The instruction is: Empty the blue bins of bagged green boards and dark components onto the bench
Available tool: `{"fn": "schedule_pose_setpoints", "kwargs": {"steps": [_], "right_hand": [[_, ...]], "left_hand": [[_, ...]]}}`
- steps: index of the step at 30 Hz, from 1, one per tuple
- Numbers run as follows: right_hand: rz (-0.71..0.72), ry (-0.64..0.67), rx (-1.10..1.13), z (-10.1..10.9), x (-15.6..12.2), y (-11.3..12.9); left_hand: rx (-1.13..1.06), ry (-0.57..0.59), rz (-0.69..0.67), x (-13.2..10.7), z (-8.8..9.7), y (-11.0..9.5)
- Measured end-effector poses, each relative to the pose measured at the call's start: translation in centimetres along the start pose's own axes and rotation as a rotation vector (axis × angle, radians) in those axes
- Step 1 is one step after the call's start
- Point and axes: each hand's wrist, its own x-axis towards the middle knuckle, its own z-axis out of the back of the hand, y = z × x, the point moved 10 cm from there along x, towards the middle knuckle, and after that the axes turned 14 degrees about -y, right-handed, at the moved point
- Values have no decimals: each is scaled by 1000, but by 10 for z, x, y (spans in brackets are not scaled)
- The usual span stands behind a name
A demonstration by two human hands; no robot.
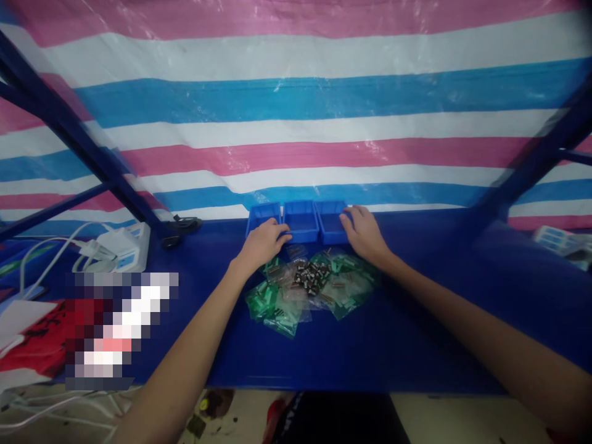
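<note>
Three small blue plastic bins stand side by side at the back of the table: a left bin [263, 211], a middle bin [300, 235] and a right bin [330, 237]. My left hand [264, 242] lies over the front of the left bin, fingers curled at the rim where it meets the middle one. On the right bin's outer wall, my right hand [365, 231] is closed around the edge. In front of the bins is a heap of small dark and silvery metal parts [311, 277], among clear and green plastic bags [272, 302] with small pieces inside.
On the left of the blue table [351, 357] are a white power strip [134, 246] with cables, a black cable [182, 223] and a red bag [39, 336]. Another white power strip [555, 239] is at far right. A striped sheet [296, 98] hangs behind.
</note>
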Motion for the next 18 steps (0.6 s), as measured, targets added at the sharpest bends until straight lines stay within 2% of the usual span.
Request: {"fn": "schedule_pose_setpoints", "kwargs": {"steps": [1, 3, 4, 6, 8, 10, 13, 18], "right_hand": [[74, -45, -25, 11, 0, 15], [265, -8, 27, 19, -6, 56], [341, 69, 91, 18, -12, 76], [463, 328, 205, 1, -33, 111], [553, 470, 210, -12, -52, 131], [567, 523, 186, -22, -62, 135], [525, 570, 179, -32, -67, 127], [483, 608, 212, -30, -68, 125]], "left_hand": [[24, -11, 1, -2, 0, 0], [18, -23, -26, -6, 2, -3], [-7, -26, -52, -7, 3, -5], [-70, -31, -104, -9, 7, -9], [-114, -28, -135, -9, 11, -9], [-132, -21, -141, -9, 12, -8], [-144, -19, -137, -8, 11, -6], [-154, -40, -138, -8, 13, -8]]}}
